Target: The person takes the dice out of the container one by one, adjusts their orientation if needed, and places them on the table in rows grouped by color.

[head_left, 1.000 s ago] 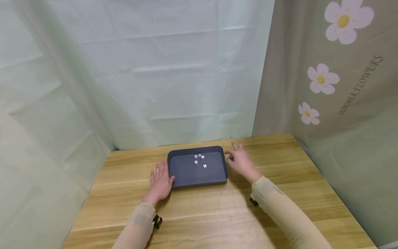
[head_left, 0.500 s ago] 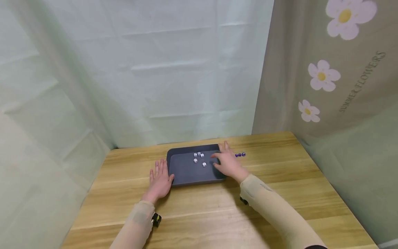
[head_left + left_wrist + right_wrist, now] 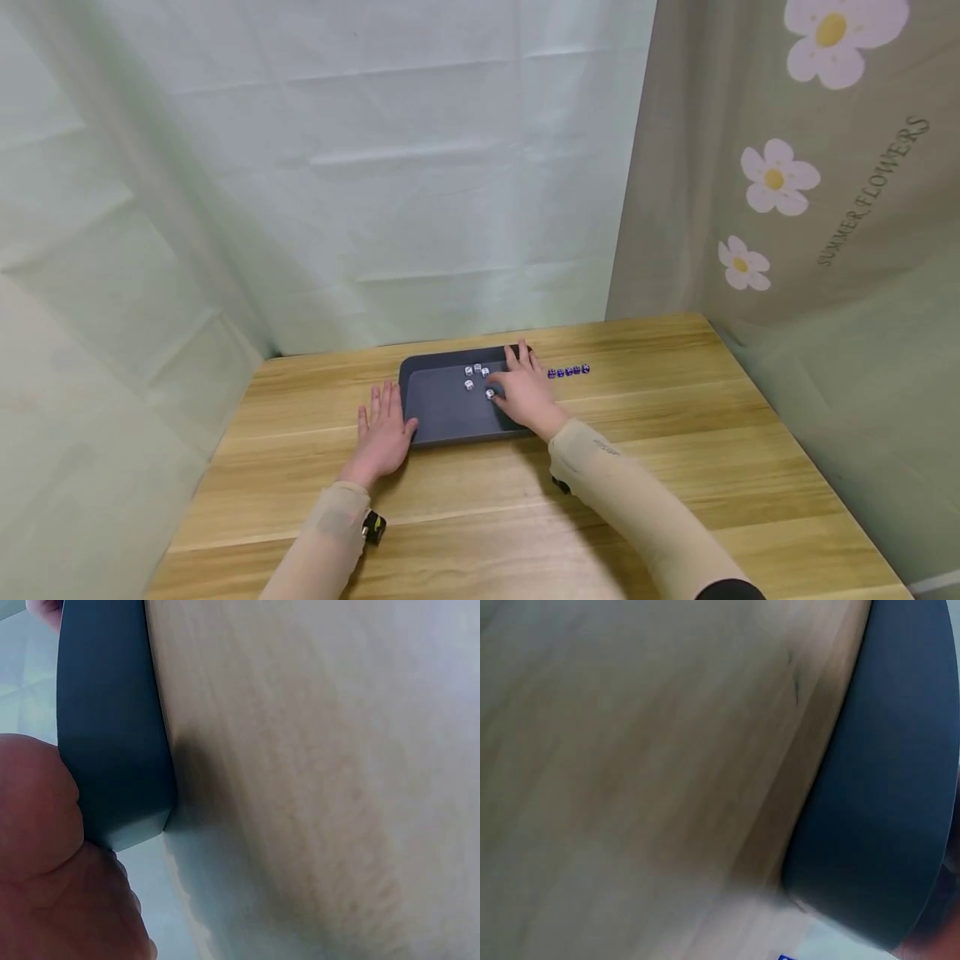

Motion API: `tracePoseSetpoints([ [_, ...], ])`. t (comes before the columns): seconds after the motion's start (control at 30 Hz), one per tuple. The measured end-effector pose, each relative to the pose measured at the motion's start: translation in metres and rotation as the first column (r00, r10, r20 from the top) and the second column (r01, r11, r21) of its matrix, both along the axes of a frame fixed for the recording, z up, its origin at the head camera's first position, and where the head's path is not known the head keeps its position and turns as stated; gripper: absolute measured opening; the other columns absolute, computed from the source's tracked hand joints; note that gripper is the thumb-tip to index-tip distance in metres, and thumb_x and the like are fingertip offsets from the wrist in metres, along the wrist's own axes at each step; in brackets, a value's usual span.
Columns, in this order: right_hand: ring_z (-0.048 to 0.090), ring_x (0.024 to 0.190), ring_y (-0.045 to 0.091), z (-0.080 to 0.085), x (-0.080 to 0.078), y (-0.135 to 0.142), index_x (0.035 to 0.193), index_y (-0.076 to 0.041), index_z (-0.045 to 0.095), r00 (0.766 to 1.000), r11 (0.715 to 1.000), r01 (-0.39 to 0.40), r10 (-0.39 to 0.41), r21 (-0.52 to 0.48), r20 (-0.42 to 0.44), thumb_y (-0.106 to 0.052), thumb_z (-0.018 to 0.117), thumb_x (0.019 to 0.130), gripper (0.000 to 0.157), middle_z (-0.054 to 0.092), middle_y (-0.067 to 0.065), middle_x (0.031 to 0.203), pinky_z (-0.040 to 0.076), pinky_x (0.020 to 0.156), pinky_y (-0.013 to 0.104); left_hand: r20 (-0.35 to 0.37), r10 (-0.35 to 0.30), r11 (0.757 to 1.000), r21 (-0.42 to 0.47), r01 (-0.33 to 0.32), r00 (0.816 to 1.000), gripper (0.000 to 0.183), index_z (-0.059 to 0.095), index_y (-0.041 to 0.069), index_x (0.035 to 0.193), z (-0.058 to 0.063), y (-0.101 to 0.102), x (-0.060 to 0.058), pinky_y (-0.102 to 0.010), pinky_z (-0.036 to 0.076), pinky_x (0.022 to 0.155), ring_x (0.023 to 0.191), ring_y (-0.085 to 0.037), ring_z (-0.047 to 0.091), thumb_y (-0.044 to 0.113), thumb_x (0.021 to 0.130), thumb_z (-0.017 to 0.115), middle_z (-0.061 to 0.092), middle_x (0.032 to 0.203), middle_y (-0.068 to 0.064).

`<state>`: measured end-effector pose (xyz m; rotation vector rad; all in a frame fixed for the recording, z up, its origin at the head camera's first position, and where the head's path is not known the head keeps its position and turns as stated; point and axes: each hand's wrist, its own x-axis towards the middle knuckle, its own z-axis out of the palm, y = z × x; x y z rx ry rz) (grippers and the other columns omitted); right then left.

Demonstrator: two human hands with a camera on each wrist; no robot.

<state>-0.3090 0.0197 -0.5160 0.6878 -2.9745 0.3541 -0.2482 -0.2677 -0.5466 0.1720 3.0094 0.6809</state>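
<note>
The right hand (image 3: pixel 528 398), thumb and forefinger parted, is nearer than the left hand (image 3: pixel 383 437) to the closest white die (image 3: pixel 490 394), which I see inside the tray (image 3: pixel 442 421), just left of its thumb tip.

Pale sheeting (image 3: pixel 420 192), probably fabric, hangs behind the wooden table (image 3: pixel 465 533), white flowers (image 3: pixel 775 178) and lettering (image 3: pixel 868 197) showing at right.

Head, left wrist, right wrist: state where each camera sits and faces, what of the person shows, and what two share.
Head: on the head, facing forward and down at the tray; shows the left hand, right hand and sleeves.
Left wrist: worn there, facing the tray's side; shows part of the left hand.
Right wrist: worn there, facing the tray's side; shows blurred skin, lower right.
Wrist views share tray and table.
</note>
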Motion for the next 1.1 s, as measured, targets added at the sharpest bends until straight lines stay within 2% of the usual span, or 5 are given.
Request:
tracePoseSetpoints([
  [0.17,0.006,0.162,0.046,-0.003,-0.001,-0.006,0.128,-0.031,0.08,1.0,1.0,-0.008,0.009,0.01,-0.027,-0.03,0.083,0.097,0.031,0.034,0.023,0.17,0.014,0.129,0.059,-0.007,0.003,1.0,0.016,-0.002,1.0,0.078,0.004,-0.009,0.167,0.002,-0.001,0.001,-0.07,-0.009,0.123,0.161,-0.047,-0.012,0.028,0.113,0.047,-0.005,0.176,-0.028],
  [0.5,0.01,0.162,0.046,0.0,0.0,-0.008,0.119,-0.031,0.083,0.999,1.0,0.011,-0.01,0.026,-0.04,-0.03,0.083,0.096,0.023,0.039,0.021,0.168,0.017,0.129,0.058,0.01,0.007,1.0,0.002,-0.007,1.0,0.075,0.005,-0.011,0.166,0.015,0.006,0.006,-0.071,-0.005,0.124,0.161,-0.048,-0.011,0.023,0.113,0.046,-0.004,0.175,-0.03],
  [0.9,0.011,0.162,0.047,-0.005,0.0,-0.01,0.112,-0.028,0.084,0.999,0.998,0.04,-0.039,0.04,-0.032,-0.033,0.083,0.097,0.016,0.04,0.022,0.167,0.02,0.128,0.059,0.009,0.002,1.0,-0.006,-0.002,1.0,0.077,0.004,-0.01,0.167,0.007,0.003,0.001,-0.071,-0.007,0.123,0.161,-0.049,-0.012,0.026,0.114,0.046,-0.006,0.176,-0.029],
  [1.0,0.011,0.162,0.046,-0.005,0.0,-0.011,0.111,-0.027,0.084,0.999,0.998,0.041,-0.039,0.045,-0.027,-0.033,0.083,0.097,0.016,0.04,0.022,0.167,0.019,0.128,0.058,0.014,0.003,1.0,-0.003,-0.003,1.0,0.077,0.004,-0.011,0.167,0.007,0.003,0.0,-0.072,-0.007,0.123,0.161,-0.049,-0.012,0.025,0.113,0.047,-0.006,0.175,-0.029],
  [1.1,0.009,0.162,0.046,-0.004,0.001,-0.011,0.11,-0.027,0.084,0.999,0.998,0.038,-0.037,0.049,-0.016,-0.034,0.082,0.097,0.015,0.039,0.022,0.168,0.018,0.129,0.058,0.037,0.014,1.0,-0.022,-0.013,0.999,0.076,0.003,-0.01,0.167,0.014,0.005,0.004,-0.07,-0.006,0.124,0.161,-0.048,-0.011,0.025,0.114,0.046,-0.006,0.176,-0.028],
])
